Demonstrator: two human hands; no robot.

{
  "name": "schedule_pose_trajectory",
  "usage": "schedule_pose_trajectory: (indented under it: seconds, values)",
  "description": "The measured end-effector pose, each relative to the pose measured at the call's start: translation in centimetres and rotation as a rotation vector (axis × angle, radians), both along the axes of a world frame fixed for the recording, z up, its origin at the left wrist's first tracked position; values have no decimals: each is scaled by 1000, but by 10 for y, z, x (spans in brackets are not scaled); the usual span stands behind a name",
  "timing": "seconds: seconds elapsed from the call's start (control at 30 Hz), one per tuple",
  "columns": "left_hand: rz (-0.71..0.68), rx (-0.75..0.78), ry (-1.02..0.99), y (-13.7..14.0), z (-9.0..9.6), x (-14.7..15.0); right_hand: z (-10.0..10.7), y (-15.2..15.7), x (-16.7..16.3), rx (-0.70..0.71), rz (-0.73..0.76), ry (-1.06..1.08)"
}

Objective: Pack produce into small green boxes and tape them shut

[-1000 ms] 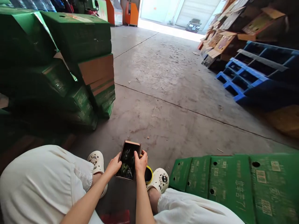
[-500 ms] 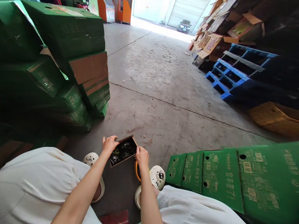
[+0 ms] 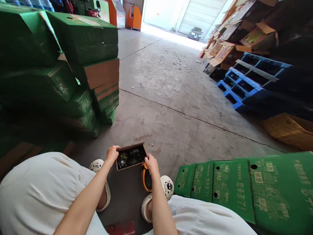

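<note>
Across the middle of the view runs a grey concrete floor [image 3: 176,98], crossed by a dark seam. Along its left edge towers a stack of green cartons [image 3: 83,39], with a bare brown patch on the side facing the open floor. Toward the near right corner of the floor, a row of green boxes [image 3: 233,189] with punched round holes and pale print stands close together. The person's white trousers [image 3: 44,192] spread wide at the near edge. Toward the far right corner leans a heap of opened cardboard [image 3: 225,52]; nearer along that side come blue pallets [image 3: 241,85], then a brown carton [image 3: 290,127].

Between the knees, slightly ahead of the feet, is a small open box [image 3: 133,147]; whether its base meets the floor I cannot tell. At the near edge lies a red object [image 3: 122,227], partly cut off. White clogs [image 3: 167,186] flank the space below the box. Just beside the right one sits an orange-rimmed object [image 3: 143,179] with a dark middle, partly behind the forearm.

The left hand [image 3: 112,154] pinches the box at its far left corner; the right hand [image 3: 152,164] grips the right end, near the closer corner. Inside rest dark green lumps [image 3: 123,158] under a glossy, clear covering.
</note>
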State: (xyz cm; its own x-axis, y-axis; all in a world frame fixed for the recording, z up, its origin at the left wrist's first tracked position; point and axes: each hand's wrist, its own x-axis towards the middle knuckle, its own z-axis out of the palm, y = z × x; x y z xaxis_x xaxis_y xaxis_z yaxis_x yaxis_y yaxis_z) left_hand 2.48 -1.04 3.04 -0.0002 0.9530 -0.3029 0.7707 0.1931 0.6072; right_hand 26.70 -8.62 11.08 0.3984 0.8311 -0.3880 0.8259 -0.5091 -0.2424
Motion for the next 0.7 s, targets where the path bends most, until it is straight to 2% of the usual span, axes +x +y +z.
schedule_pose_trajectory:
  seconds: [0.07,0.17,0.23,0.33,0.4,0.5,0.57,0.63,0.7]
  values:
    - [18,16,12,5,2,-1,-4,-7,2,-55,-20,5]
    - [70,51,47,12,7,-1,-17,-28,-16,-34,-48,-10]
    - [93,139,53,16,13,5,-29,-40,-29,-13,-69,12]
    - [122,352,75,10,26,23,-44,-47,-25,8,-118,199]
    - [101,407,97,-1,32,37,-52,-48,-12,2,-175,327]
    - [-65,264,78,-23,31,53,-64,-60,-3,-54,-247,293]
    - [-183,114,78,-35,26,59,-76,-78,-14,-126,-254,219]
    - [-262,12,105,-41,19,61,-90,-97,-34,-174,-222,130]
    - [-313,-30,128,-42,16,60,-105,-113,-51,-153,-92,-56]
